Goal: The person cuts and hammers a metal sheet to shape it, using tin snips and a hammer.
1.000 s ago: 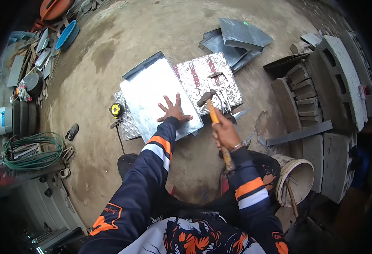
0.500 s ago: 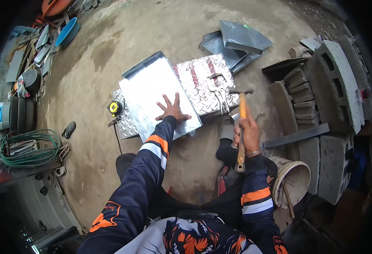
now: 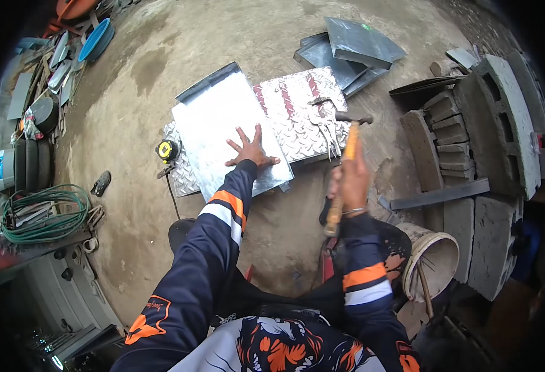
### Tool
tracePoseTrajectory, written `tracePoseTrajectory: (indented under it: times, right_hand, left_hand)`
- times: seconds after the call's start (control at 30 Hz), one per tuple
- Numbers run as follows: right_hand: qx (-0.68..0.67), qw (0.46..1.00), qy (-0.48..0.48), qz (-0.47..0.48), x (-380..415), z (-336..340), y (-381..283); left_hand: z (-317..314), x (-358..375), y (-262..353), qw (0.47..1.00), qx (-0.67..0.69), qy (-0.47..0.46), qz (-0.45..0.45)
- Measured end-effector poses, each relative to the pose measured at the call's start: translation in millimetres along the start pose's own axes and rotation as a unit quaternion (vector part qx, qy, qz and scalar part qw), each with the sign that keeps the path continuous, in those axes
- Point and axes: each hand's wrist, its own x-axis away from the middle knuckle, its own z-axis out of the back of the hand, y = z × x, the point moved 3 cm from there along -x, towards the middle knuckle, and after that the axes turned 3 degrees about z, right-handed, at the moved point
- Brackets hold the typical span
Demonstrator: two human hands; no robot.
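My left hand (image 3: 252,150) lies with spread fingers on a bright sheet-metal piece (image 3: 213,121) that has a raised edge at its far end. Under that piece is a diamond-plate metal surface (image 3: 297,102) with red marks. My right hand (image 3: 351,183) is wrapped round the handle of a hammer (image 3: 351,146), slightly blurred, to the right of the sheet metal. The hammer's head is beside locking pliers (image 3: 328,131) lying on the diamond plate. A yellow and black tape measure (image 3: 166,150) sits at the plate's left end.
Folded metal pieces (image 3: 353,53) are stacked on the floor beyond the plate. Concrete blocks (image 3: 502,124) and a bucket (image 3: 433,260) stand at the right. A coiled green hose (image 3: 43,217) and a blue basin (image 3: 95,40) are at the left.
My right hand and the hammer have moved slightly left and away from me. My left hand stays spread on the sheet metal. The whole view has shifted a little.
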Motion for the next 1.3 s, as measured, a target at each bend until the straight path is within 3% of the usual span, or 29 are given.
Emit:
tracePoseTrajectory:
  times: [0.03,0.1,0.13,0.37,0.43,0.53,0.57,0.63,0.73,0.83,0.93,0.97,1.13,1.17,1.3]
  right_hand:
    - [0.001,1.0,0.0,0.002,4,-7,9]
    - [0.105,0.954,-0.225,-0.167,20,-30,42]
    - [0.136,0.965,-0.188,-0.123,13,-19,49]
    - [0.059,0.994,-0.07,-0.056,3,18,-14]
    - [0.031,0.997,-0.068,-0.017,-4,14,-8]
    - [-0.019,0.999,0.02,0.026,-1,-16,12]
    - [-0.018,0.999,0.018,0.024,1,-26,33]
    - [0.097,0.977,-0.189,-0.011,10,-49,70]
    - [0.068,0.981,-0.165,-0.077,3,-33,43]
    - [-0.019,0.999,-0.051,0.0,4,-36,18]
    - [0.044,0.996,-0.074,0.003,10,-53,59]
    - [0.107,0.964,-0.219,-0.108,25,-56,60]
    - [0.065,0.994,-0.079,-0.037,25,-11,25]
    - [0.06,0.993,-0.068,-0.072,33,-4,3]
    - [0.041,0.995,-0.067,-0.062,46,23,-5]
  left_hand:
    - [0,0,0,1.0,0.0,0.002,0.001]
    - [0,-4,-6,1.0,-0.002,0.003,0.003]
    - [-2,-6,-13,1.0,-0.004,0.011,-0.009]
    - [5,-9,-16,1.0,0.001,0.024,-0.011]
    - [6,-9,-15,1.0,0.0,0.023,-0.01]
    - [9,-3,-11,1.0,-0.005,0.023,-0.002]
    - [11,0,-11,1.0,-0.009,0.024,0.003]
    - [15,-3,-17,1.0,-0.013,0.025,0.001]
    - [17,0,-21,1.0,-0.02,0.018,-0.001]
    - [18,-3,-20,1.0,-0.017,0.021,-0.003]
    - [19,-6,-15,0.999,-0.019,0.027,-0.007]
    - [22,-8,-15,0.999,-0.013,0.03,-0.011]
    - [21,-9,-18,1.0,-0.009,0.024,-0.013]
    - [24,-11,-15,0.999,-0.006,0.029,-0.016]
    - [25,-23,-3,0.999,-0.013,0.027,-0.041]
